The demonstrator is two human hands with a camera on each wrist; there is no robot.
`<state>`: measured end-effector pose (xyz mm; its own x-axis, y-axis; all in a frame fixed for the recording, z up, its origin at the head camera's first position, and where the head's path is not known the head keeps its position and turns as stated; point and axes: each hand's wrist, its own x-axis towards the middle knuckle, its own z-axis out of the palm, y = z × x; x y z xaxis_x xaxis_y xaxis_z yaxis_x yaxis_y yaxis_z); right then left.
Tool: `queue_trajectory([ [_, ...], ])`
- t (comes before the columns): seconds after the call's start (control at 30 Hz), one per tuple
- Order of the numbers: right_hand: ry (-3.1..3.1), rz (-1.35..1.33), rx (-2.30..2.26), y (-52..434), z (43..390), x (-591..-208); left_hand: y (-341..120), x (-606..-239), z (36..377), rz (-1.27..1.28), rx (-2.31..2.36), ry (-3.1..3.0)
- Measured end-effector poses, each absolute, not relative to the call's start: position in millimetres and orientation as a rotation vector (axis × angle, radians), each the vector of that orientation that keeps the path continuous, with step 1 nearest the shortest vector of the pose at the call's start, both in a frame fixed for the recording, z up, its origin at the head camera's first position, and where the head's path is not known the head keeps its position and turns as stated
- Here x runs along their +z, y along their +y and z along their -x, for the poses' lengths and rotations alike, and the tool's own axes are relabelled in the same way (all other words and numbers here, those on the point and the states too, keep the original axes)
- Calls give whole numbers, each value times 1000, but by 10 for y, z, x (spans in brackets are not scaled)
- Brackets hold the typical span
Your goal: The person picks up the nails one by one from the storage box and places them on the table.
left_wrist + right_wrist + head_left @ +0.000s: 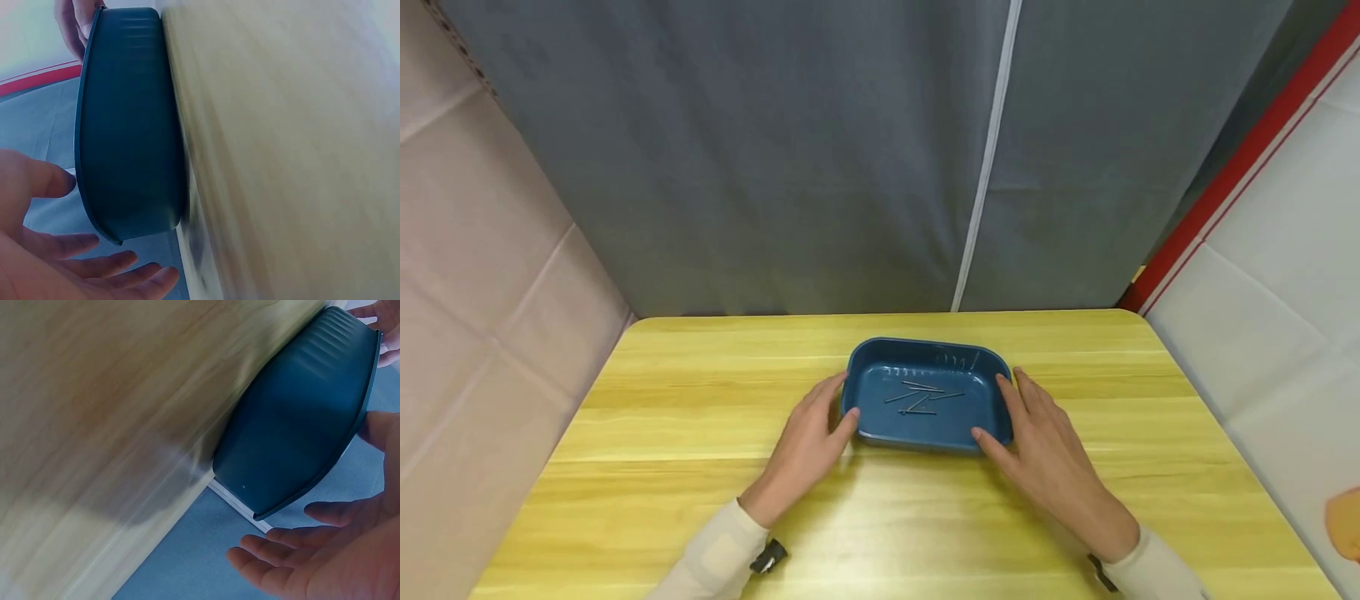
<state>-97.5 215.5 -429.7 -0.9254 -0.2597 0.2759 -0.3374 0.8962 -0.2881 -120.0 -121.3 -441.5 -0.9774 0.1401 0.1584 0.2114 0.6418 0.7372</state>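
Note:
A dark blue rectangular tray point(880, 427) stands on the wooden table, with several thin metal pieces like nails point(922, 387) scattered over its floor. My left hand point(808, 433) is at the tray's left end, fingers spread and thumb by the near rim. At the right end is my right hand point(1048, 442), its thumb at the near corner and fingers extended along the side. In the left wrist view, a gap shows between the left fingers and the tray wall point(128, 125). The right wrist view has the right thumb at the tray's rim, the other fingers apart from the wall.
Pale wood-grain table top point(662, 467) surrounds the tray. A grey curtain point(775, 167) hangs behind the far edge. White panels rise on the left point(490, 250) and right point(1292, 292), with a red strip point(1232, 175) along the right one.

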Motion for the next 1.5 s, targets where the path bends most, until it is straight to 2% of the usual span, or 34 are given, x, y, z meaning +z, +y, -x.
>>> queue_trajectory([
  [0.6, -2897, -295, 766, 2106, 1072, -4386, -1216, -4270, 1202, 260, -1492, -2611],
  [1.17, -2890, -305, 1033, 2088, 1065, -4422, -1093, -4271, 1247, 566, -1040, -2530],
  [1.5, -2898, -241, 1366, 2101, 1066, -4471, -1070, -4264, 1291, 627, -1035, -2540],
])
